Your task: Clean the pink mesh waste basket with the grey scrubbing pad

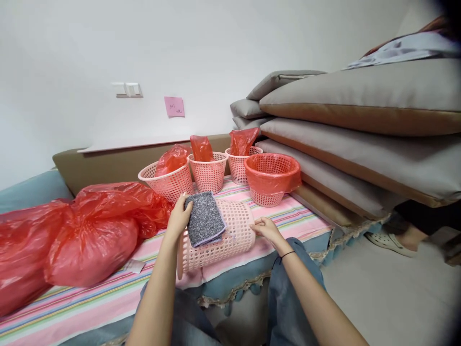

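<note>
A pink perforated plastic basket [237,226] lies on its side in front of me, its rim to the left and its base to the right. My left hand [180,214] is closed on the corner of a grey cleaning cloth [205,218] with a lilac edge, which lies against the basket's side. With thumb and fingers, my right hand [266,229] grips the basket's base end. Whether my left fingers also touch the basket is hard to see.
Three pink baskets [208,175] with red plastic bags stand behind, beside one basket lined in red [272,175]. Stuffed red bags [93,240] sit left on the striped cloth [115,298]. Grey cushions [360,139] are piled right; a person's foot in a clog [392,244] shows below.
</note>
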`<act>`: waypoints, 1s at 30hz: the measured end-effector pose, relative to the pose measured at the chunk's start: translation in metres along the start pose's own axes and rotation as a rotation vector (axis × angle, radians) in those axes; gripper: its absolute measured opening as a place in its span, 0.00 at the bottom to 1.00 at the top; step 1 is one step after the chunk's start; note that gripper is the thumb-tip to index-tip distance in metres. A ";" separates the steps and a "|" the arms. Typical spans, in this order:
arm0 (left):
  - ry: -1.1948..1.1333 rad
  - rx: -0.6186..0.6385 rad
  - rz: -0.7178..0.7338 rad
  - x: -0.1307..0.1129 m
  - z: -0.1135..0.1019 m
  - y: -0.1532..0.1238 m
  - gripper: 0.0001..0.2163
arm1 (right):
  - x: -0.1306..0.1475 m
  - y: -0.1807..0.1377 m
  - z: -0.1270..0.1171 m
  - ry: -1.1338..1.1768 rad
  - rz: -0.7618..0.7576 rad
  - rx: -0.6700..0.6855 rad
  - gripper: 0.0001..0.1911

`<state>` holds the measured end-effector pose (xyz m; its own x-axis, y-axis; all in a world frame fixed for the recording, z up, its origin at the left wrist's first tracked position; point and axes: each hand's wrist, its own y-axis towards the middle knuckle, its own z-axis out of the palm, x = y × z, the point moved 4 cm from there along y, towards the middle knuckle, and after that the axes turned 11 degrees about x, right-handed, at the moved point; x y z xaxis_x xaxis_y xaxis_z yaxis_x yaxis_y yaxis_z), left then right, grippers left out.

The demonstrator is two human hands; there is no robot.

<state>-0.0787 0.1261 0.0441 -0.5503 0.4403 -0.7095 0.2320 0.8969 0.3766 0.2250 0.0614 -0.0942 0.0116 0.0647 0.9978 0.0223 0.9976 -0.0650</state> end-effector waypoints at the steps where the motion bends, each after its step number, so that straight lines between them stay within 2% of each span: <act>1: 0.001 0.007 -0.004 0.000 0.000 0.001 0.16 | 0.002 0.000 0.001 0.017 -0.010 0.013 0.07; 7: 0.017 0.020 -0.022 -0.002 -0.002 0.001 0.16 | 0.014 0.003 0.007 0.083 -0.069 0.089 0.20; 15: 0.046 0.017 -0.044 -0.008 -0.003 -0.002 0.19 | 0.019 0.010 -0.001 0.024 -0.076 0.155 0.22; 25: 0.086 0.040 -0.081 -0.005 -0.001 0.014 0.19 | 0.017 0.026 -0.005 -0.096 -0.059 0.125 0.11; 30: 0.092 0.029 -0.051 0.003 -0.002 0.021 0.18 | 0.019 0.029 -0.006 -0.125 -0.071 0.169 0.11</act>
<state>-0.0765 0.1464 0.0511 -0.6331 0.3893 -0.6691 0.2239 0.9195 0.3231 0.2317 0.0918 -0.0771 -0.1083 -0.0135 0.9940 -0.1489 0.9888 -0.0028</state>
